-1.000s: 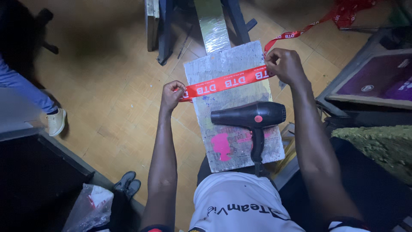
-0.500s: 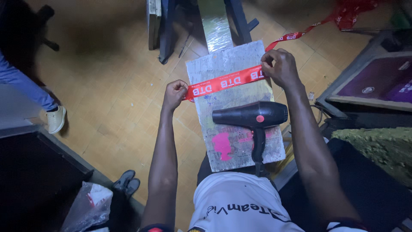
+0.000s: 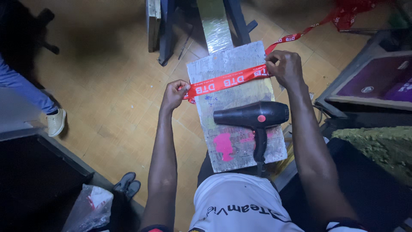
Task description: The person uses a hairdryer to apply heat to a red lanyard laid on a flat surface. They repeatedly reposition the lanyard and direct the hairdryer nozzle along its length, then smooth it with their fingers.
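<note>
Head view. The left hand [image 3: 175,93] is closed in a pinch on the near end of the red ribbon [image 3: 225,82], at the board's 9 o'clock edge. The right hand [image 3: 285,68] is curled closed on the same ribbon at the 2 o'clock edge. Between the two hands the ribbon lies stretched flat across the upper part of the grey board [image 3: 234,107], which rests over the person's lap. Past the right hand the ribbon trails off toward 1 o'clock to a heap of red ribbon [image 3: 352,10] on the floor.

A black hair dryer [image 3: 253,118] lies on the board below the ribbon, apart from both hands, with its handle pointing to 6 o'clock.

Progress, as judged: one length of ribbon is positioned and held taut on the board. The dryer lies unused, and the heaped ribbon is not yet on the board.

Limits of view: the fingertips of both hands are folded under and cannot be seen. The board's support is hidden. The heap is cut off by the top edge. At 9 o'clock, another person's leg and pale shoe [image 3: 56,121] are partly cut off. The surroundings are dim.
</note>
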